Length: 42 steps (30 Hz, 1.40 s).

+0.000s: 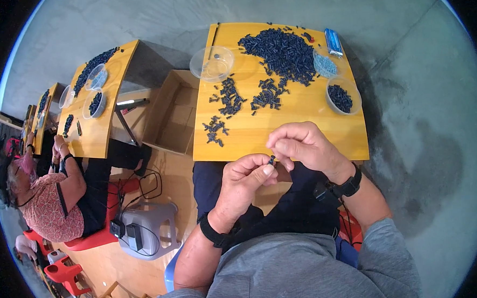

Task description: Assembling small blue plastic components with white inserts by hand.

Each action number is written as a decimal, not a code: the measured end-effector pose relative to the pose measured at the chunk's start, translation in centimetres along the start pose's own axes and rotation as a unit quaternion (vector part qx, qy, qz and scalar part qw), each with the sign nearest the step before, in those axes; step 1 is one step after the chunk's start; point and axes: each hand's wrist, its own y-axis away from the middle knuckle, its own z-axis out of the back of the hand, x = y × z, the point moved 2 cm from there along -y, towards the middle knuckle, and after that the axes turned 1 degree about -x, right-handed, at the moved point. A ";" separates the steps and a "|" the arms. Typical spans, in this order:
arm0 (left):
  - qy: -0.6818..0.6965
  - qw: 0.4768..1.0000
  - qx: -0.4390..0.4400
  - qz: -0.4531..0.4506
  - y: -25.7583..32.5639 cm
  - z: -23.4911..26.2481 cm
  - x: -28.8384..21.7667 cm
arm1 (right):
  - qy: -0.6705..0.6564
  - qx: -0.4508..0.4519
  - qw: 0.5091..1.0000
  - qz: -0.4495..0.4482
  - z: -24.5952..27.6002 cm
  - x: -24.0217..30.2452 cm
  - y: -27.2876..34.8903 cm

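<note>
My left hand (243, 182) pinches a small dark blue-black plastic part (272, 159) between thumb and fingertips, just in front of the table's near edge. My right hand (309, 147) hovers right beside it, thumb and index finger curled together. Whatever sits between those fingertips, if anything, is too small to make out. Beyond my hands lies a big pile of small dark parts (279, 52) on the yellow wooden table (238, 143). Smaller clusters of the same parts (229, 98) are spread nearer on the left and in the middle.
On the table's right stand a tub of dark parts (341, 99), a tub of light blue pieces (325, 65) and a blue packet (332, 41). A clear tub (212, 64) overhangs the left edge. A cardboard box (172, 112) and grey stool (148, 229) are leftward, near another seated person (52, 202).
</note>
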 end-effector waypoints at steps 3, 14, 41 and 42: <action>0.011 1.000 0.004 -0.013 0.0 0.2 0.3 | -0.042 -0.029 0.997 -0.057 0.0 -0.4 0.1; -0.023 0.998 -0.020 -0.064 -0.1 -0.2 -0.1 | -0.248 0.012 0.940 -0.235 -2.0 -2.8 1.0; -0.110 0.989 0.033 -0.092 -0.3 -0.5 -0.1 | -0.274 0.061 0.912 -0.299 -3.7 -3.0 1.8; -0.109 0.989 0.027 -0.096 -0.3 -0.5 -0.2 | -0.282 0.041 0.912 -0.295 -3.9 -3.4 2.0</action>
